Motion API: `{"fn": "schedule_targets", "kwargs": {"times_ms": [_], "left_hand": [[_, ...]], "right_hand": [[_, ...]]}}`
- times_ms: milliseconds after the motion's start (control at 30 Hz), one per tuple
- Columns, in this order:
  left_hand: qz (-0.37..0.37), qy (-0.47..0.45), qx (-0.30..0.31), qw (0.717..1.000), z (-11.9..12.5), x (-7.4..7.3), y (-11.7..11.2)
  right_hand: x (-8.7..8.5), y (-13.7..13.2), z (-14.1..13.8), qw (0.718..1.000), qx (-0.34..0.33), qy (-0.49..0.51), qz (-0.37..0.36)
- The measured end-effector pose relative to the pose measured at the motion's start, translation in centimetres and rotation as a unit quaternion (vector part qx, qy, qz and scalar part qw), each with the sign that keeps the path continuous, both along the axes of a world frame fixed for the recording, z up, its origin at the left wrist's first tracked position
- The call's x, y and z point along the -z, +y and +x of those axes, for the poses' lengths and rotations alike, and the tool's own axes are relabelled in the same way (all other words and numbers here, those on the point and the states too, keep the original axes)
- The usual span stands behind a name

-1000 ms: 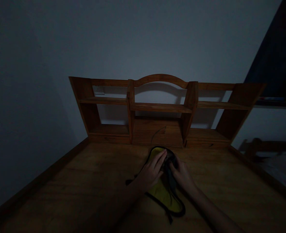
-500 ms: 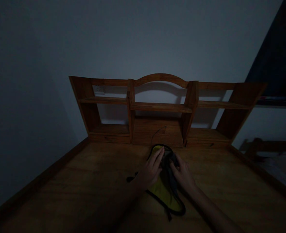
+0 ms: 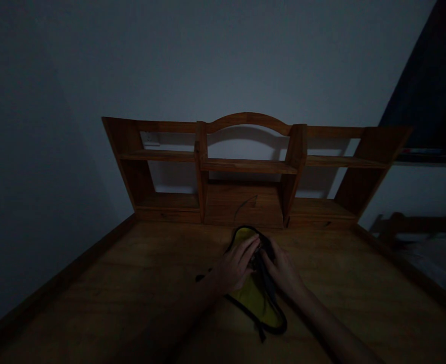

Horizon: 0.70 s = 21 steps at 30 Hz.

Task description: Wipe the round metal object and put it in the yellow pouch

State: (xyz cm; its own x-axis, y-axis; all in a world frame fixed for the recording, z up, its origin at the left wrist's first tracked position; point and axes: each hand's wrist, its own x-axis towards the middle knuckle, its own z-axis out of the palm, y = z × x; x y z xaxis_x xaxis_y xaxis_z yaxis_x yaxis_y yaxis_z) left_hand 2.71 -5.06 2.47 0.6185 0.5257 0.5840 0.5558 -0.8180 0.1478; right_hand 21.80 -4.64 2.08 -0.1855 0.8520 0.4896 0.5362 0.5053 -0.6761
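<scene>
Fingertips of the left hand and the right thumb have drawn closer together over the yellow, black-edged cloth piece, which lies slantwise on the table, its far end near the middle of the back edge. The right hand pinches its dark fold; whether the left, fingers nearly straight, grips anything I cannot tell. Probably light, soft and floppy, it should be best held by its bound rim.
</scene>
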Motion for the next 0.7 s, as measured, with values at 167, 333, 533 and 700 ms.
{"fn": "schedule_targets", "kwargs": {"times_ms": [167, 333, 533, 700], "left_hand": [[-0.019, -0.004, 0.030, 0.999, 0.1, 0.1, -0.1], [-0.038, -0.048, 0.064, 0.996, -0.2, 0.2, 0.0], [-0.056, -0.046, 0.076, 0.994, -0.3, -0.1, -0.5], [-0.045, -0.036, 0.080, 0.995, -0.5, -0.8, -0.9]], "right_hand": [[0.7, 0.4, 0.4, 0.999, -0.012, -0.020, 0.032], [0.4, 0.3, 0.8, 0.992, -0.035, -0.105, 0.065], [0.5, 0.4, 1.4, 0.986, -0.044, -0.139, 0.086], [0.5, 0.4, 1.3, 0.985, -0.031, -0.158, 0.066]]}}
